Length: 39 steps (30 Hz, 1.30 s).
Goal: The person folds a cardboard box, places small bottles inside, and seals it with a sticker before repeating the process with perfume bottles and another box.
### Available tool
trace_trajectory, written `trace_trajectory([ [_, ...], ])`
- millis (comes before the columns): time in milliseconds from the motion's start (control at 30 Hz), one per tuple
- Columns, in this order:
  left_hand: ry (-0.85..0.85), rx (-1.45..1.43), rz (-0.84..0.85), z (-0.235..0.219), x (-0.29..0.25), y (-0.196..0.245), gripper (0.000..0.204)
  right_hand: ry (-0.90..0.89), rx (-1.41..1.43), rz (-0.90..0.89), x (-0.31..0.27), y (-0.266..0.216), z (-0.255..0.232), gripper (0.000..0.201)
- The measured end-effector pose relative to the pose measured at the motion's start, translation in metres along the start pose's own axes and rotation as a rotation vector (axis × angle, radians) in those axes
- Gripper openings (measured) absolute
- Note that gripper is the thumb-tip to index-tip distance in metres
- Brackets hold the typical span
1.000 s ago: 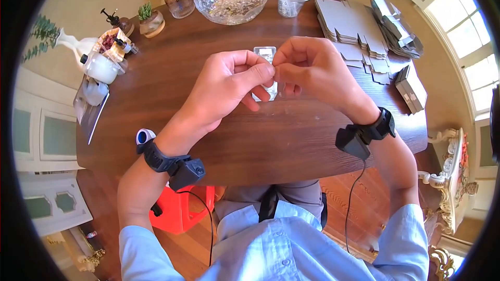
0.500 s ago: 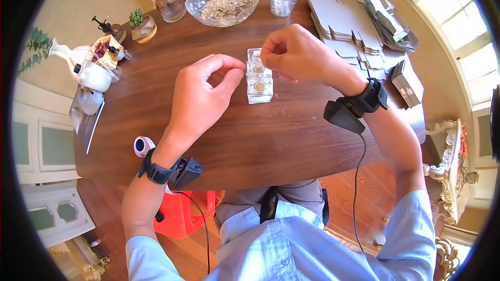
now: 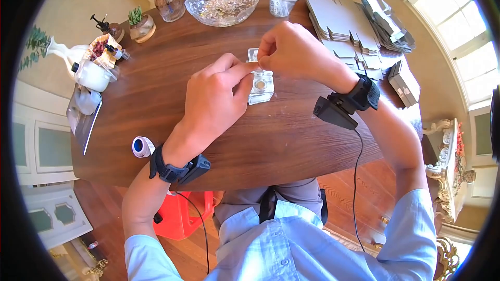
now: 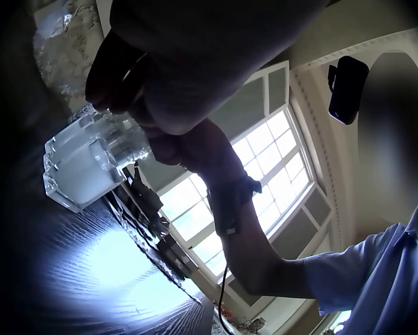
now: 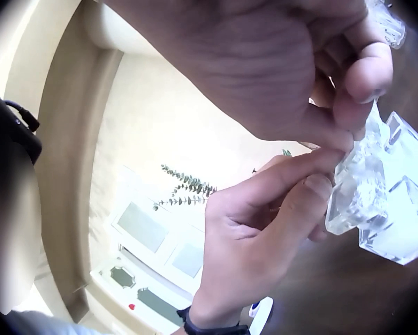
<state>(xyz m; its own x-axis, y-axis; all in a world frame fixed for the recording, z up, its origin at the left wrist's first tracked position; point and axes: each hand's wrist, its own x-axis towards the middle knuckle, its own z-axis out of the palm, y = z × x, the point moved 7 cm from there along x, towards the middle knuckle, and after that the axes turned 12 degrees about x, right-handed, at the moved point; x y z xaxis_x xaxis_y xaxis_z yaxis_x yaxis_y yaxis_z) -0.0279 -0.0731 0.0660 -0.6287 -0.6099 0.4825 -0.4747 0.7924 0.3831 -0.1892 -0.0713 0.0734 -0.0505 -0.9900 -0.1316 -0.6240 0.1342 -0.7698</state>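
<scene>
A clear glass piece (image 3: pixel 260 87) with cut corners stands on the table in the head view, a round pale-gold spot on its near part. Its base (image 4: pixel 83 171) looks whitish in the left wrist view. My right hand (image 3: pixel 297 49) curls its thumb and fingers at the far part of the glass. From the other side, my left hand (image 3: pixel 216 96) brings its index fingertip to the right fingertips. In the right wrist view, the left thumb and index finger lie right at a faceted clear part (image 5: pixel 359 192). I cannot tell what is between the left fingertips.
Behind stand a glass bowl (image 3: pixel 221 13) of small shiny pieces, a plastic cup (image 3: pixel 284 5) with sticks, and a spray bottle (image 3: pixel 167 2). Flat grey cardboard (image 3: pixel 338 18) lies at right beside a box (image 3: pixel 403 83). A white roll (image 3: pixel 141 147) sits near the left wrist.
My hands came apart, baring the glass piece, then my left hand moved right to meet the right fingertips again. The right hand stayed at the far part of the glass.
</scene>
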Motion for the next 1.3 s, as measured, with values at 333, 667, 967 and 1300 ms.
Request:
trace_trajectory([
  [333, 0.023, 0.168, 0.126, -0.004, 0.000, 0.012, 0.021, -0.061, -0.229, -0.152, 0.009, 0.003, -0.002, 0.023],
  [667, 0.170, 0.110, 0.009, -0.062, -0.043, -0.012, 0.015, 0.016, 0.558, 0.166, -0.100, 0.054, 0.022, 0.013],
  [967, -0.179, 0.165, -0.904, -0.130, -0.210, -0.084, 0.019, -0.550, 0.654, 0.025, -0.114, 0.009, 0.148, 0.008],
  [1300, -0.150, 0.096, -0.932, -0.089, -0.225, -0.112, 0.017, -0.330, 0.516, -0.582, -0.045, -0.071, 0.230, 0.012],
])
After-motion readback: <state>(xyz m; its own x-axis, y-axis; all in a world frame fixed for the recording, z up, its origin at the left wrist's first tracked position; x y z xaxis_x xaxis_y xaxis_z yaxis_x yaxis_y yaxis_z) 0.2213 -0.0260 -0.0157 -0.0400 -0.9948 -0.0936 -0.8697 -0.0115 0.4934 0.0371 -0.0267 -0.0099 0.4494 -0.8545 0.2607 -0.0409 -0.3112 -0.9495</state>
